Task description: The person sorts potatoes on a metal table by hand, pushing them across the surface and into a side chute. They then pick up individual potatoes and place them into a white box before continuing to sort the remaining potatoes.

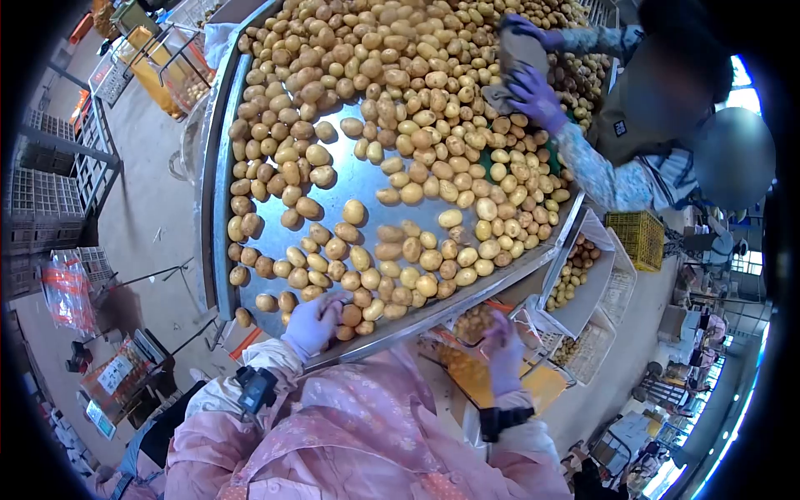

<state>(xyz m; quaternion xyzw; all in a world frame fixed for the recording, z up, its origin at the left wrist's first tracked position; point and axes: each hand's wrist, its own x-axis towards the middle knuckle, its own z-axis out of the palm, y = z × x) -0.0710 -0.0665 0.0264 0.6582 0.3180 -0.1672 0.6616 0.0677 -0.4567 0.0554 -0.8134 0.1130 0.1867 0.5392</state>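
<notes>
Many potatoes (354, 212) lie spread over a metal sorting table (333, 196). My left hand (310, 327), in a lilac glove, rests at the near edge with its fingers curled in against several potatoes; whatever lies inside the fingers is hidden. Beyond the table's front edge, my right hand (505, 357), gloved the same way, hangs above a yellow container (546, 390) with potatoes in it. Its fingers look slightly spread and a little blurred, and I see nothing held in them.
Across the table a co-worker's purple-gloved hand (535, 96) and grey cloth (521, 54) are over the potato heap. A white crate (612, 287), a potato-filled bin (575, 275) and a yellow crate (637, 237) stand right. Stacked crates (42, 196) and a netted bag (117, 371) are left.
</notes>
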